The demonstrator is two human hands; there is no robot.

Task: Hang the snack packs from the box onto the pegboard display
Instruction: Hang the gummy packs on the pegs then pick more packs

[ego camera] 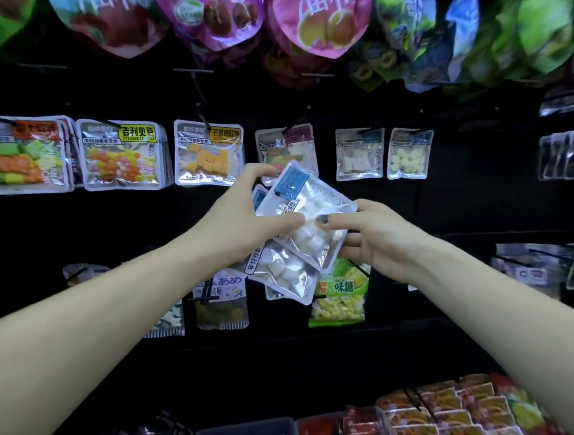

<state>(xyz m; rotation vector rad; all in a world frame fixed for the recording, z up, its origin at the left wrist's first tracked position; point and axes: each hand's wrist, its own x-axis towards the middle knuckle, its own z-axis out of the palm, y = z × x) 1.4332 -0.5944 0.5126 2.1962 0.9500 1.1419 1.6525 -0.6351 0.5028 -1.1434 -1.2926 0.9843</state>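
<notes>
Centrally, a small stack of clear snack packs (304, 215) with white cubes inside and blue labels was held up in front of a black pegboard display (451, 202). The left hand (244, 214) was curled round the stack's left side, its fingertips over the top edge and its thumb pressed across the front of the uppermost pack. The right hand (376, 240) was pinching the right edge of that uppermost pack, thumb on the front and fingers tucked behind. Just beyond the left fingertips, a pack of mixed sweets (285, 152) was seen hanging from a peg. Below the right fingers a green durian candy bag (339, 295) was hung. Far beneath both hands, the rim of a grey box (248, 429) was visible
</notes>
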